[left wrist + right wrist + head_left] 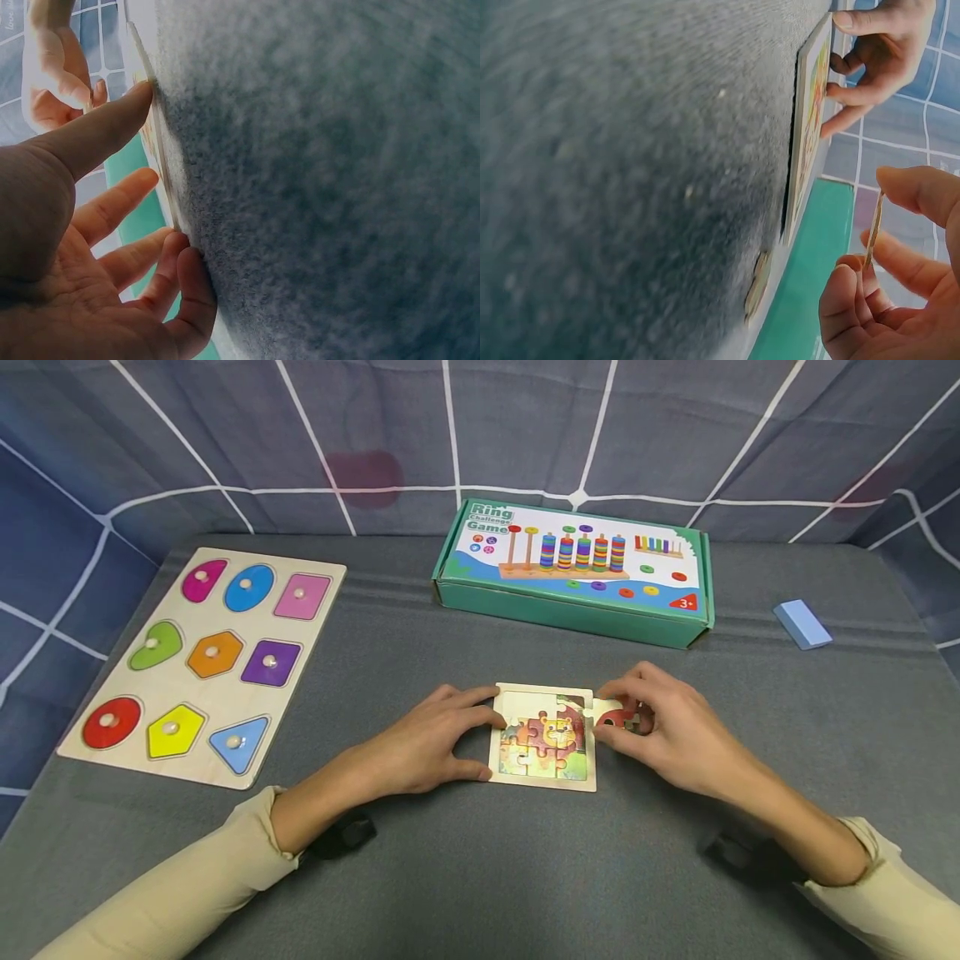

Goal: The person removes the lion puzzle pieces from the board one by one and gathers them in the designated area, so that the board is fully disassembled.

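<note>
A small square wooden jigsaw tray (543, 783) lies on the grey table with a cartoon animal picture in it; its upper left part looks pale and bare. My left hand (423, 739) touches the tray's left side, its fingers spread and the thumb at the near corner. Just off the tray's right edge, my right hand (675, 727) pinches a jigsaw piece (874, 225) between thumb and fingers, above the table. Another flat piece (757, 289) lies on the table below that hand; in the head view the hand mostly hides it.
Behind the tray stands a green ring game box (570, 618). At the left lies a wooden board (176, 597) of colourful knobbed shapes. A light blue block (802, 624) sits far right. Grid-patterned cloth (517, 435) rises behind the table.
</note>
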`<state>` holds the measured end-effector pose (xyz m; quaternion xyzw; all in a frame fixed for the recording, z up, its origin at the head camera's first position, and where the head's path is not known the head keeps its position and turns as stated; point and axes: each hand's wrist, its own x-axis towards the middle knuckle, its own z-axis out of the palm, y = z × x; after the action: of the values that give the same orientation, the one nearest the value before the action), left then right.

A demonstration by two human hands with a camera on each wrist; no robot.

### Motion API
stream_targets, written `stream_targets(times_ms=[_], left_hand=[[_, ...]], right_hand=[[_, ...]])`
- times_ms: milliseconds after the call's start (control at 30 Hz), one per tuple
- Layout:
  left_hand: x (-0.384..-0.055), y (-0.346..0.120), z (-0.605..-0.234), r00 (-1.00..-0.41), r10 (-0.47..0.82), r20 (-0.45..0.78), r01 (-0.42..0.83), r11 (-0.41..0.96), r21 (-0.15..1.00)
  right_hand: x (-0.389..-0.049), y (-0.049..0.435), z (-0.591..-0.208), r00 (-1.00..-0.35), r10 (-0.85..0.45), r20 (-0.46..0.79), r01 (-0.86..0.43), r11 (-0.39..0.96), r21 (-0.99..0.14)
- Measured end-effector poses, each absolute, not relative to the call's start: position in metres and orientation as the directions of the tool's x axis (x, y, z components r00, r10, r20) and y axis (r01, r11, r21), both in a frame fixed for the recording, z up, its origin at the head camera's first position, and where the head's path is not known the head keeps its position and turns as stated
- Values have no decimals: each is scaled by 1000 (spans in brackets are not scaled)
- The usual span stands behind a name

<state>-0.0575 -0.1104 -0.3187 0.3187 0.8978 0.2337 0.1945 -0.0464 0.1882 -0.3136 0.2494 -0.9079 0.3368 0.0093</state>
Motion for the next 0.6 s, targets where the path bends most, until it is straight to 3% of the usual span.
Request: stream_targets(times_ms=[600], left_hand=[[-57, -110, -318, -723, 657, -214, 474, 697, 539]], right_hand=[[-43, 220, -313, -890, -418, 183, -444, 704, -555]])
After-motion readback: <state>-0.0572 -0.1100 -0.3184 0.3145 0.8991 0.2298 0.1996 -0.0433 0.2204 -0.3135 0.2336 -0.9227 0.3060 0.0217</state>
